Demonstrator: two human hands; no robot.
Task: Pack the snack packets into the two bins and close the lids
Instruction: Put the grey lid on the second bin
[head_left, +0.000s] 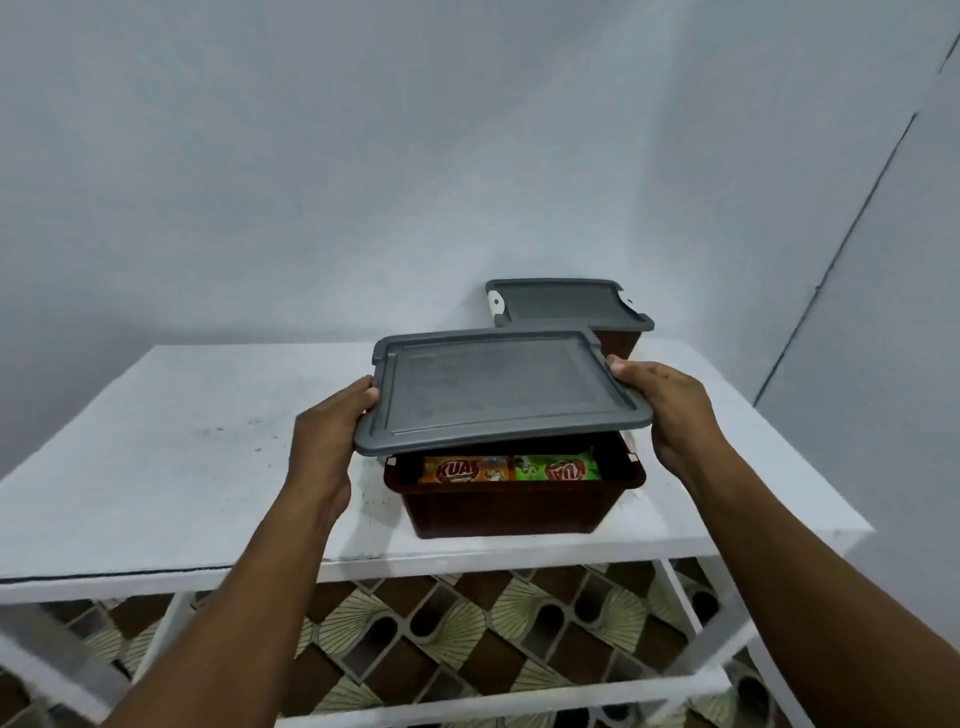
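A grey lid (501, 391) hovers just above the near brown bin (506, 506), tilted with its front edge raised. My left hand (327, 441) grips the lid's left edge and my right hand (670, 410) grips its right edge. Under the raised front edge show an orange snack packet (465, 469) and a green snack packet (558, 467), lying inside the bin. The rest of the bin's inside is hidden by the lid. Behind it stands the second brown bin (618, 343) with its grey lid (563, 303) resting on top.
Both bins stand on a white table (182, 441) against a pale wall. The table's front edge runs just below the near bin. White frame rails and a patterned tile floor (467, 639) show beneath the table.
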